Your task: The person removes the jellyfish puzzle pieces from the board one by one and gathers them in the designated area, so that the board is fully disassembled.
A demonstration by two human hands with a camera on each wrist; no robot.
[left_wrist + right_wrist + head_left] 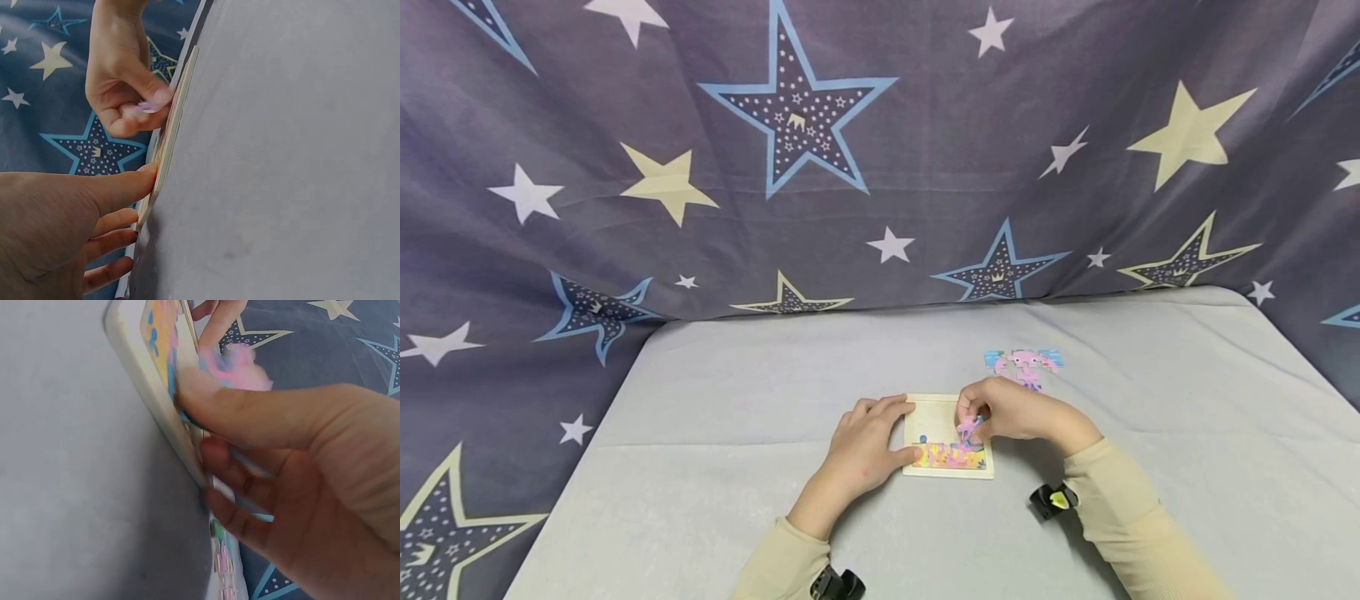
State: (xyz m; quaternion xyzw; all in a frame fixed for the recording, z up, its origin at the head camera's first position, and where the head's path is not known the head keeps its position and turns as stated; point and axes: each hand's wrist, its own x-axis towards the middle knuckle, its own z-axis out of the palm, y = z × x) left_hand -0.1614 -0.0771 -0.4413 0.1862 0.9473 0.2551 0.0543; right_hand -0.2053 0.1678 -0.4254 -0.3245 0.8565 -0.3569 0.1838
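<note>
A pale wooden puzzle tray (pixel 912 471) lies on the table, its near part filled with yellow and pink pieces (pixel 934 456). My left hand (pixel 867 450) rests at the tray's left side, thumb on the near corner and fingertips by the far corner. In the left wrist view, the thumb of the left hand (pixel 69 212) lies straight against the tray's edge. My right hand (pixel 1011 408) pinches a pink and blue puzzle piece (pixel 967 428) between thumb and fingers, over the tray's right half. That pink piece (pixel 240 365) looks blurred in the right wrist view, beyond the thumb.
Behind the right hand, several joined puzzle pieces (pixel 1025 360) with a pink face and blue sides lie on the grey tablecloth (pixel 715 392). A dark star-patterned curtain (pixel 925 150) hangs along the table's back edge. Both wrists wear small black camera mounts (pixel 1047 502).
</note>
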